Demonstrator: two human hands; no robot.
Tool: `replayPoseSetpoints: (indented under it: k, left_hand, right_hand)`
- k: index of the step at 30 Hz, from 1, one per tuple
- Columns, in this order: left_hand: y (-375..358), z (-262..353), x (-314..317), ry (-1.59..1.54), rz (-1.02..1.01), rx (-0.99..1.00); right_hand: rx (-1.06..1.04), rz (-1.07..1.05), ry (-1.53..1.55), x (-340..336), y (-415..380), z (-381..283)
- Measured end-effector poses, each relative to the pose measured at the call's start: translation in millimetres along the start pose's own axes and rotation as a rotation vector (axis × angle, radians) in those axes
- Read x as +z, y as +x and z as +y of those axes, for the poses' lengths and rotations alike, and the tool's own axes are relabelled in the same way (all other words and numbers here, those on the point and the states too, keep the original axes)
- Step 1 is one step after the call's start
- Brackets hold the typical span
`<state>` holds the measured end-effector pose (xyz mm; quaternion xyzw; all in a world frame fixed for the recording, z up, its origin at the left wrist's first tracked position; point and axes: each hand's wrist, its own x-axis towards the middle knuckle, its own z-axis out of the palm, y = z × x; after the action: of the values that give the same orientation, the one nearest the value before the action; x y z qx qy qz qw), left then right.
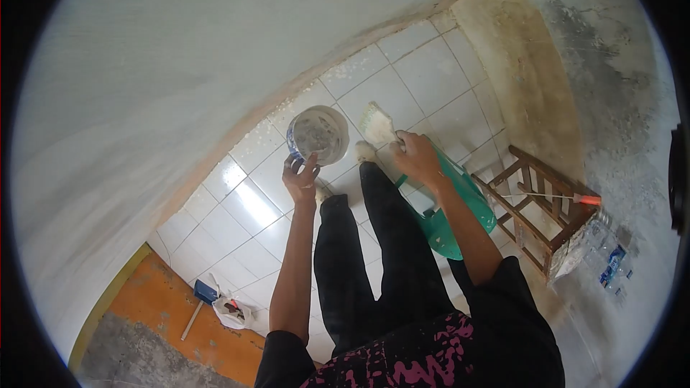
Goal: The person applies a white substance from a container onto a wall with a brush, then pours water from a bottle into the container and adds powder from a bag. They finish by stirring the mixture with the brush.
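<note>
A round tub [318, 136] with whitish residue inside is in my left hand [301, 176], whose fingers grip its near rim and side. To the right of it, my right hand [417, 159] is closed around the handle of a wide brush [377, 124]. The brush's pale bristles point up and to the left, apart from the tub. Both hands are in front of me, above the tiled floor [424, 75]. How much material lies in the tub I cannot tell.
A green plastic stool or container [460, 208] stands beside my right forearm. Farther right is a wooden stool [532, 208] with an orange-handled tool [586, 200] and plastic bottles [612, 262] near it. A blue dustpan [205, 291] and white bag [233, 312] lie lower left. The wall [180, 50] rises at left.
</note>
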<state>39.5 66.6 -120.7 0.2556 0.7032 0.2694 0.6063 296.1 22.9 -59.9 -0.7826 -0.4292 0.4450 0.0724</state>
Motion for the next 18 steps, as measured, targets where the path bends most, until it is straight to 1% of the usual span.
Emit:
replayPoseSetpoints:
  k: [3, 6, 8, 10, 11, 15, 17, 18]
  left_hand:
    - [-5, 0, 2, -0.004, 0.045, 0.044]
    - [-6, -1, 1, -0.018, 0.051, 0.077]
    - [-8, -4, 2, -0.041, 0.069, 0.094]
    - [-14, -1, 2, -0.064, 0.078, 0.096]
    - [-17, 2, -1, -0.025, 0.036, 0.028]
    - [-18, -5, -5, 0.042, 0.048, 0.039]
    - [-16, -16, -7, 0.103, 0.131, 0.165]
    - [-18, -16, -7, 0.100, 0.131, 0.163]
  right_hand:
    - [-0.050, 0.024, -0.085, 1, -6, -10]
    - [-0.060, -0.017, -0.118, 1, -7, -22]
    - [-0.066, 0.000, -0.151, 4, -7, -26]
    - [-0.072, 0.017, -0.196, 0, -8, -35]
    - [-0.068, 0.000, -0.234, -3, -8, -41]
    - [-0.091, -0.032, -0.338, 5, -10, -61]
    - [-0.100, -0.066, -0.339, 16, -7, -65]
    - [-0.110, -0.099, -0.340, 23, -6, -65]
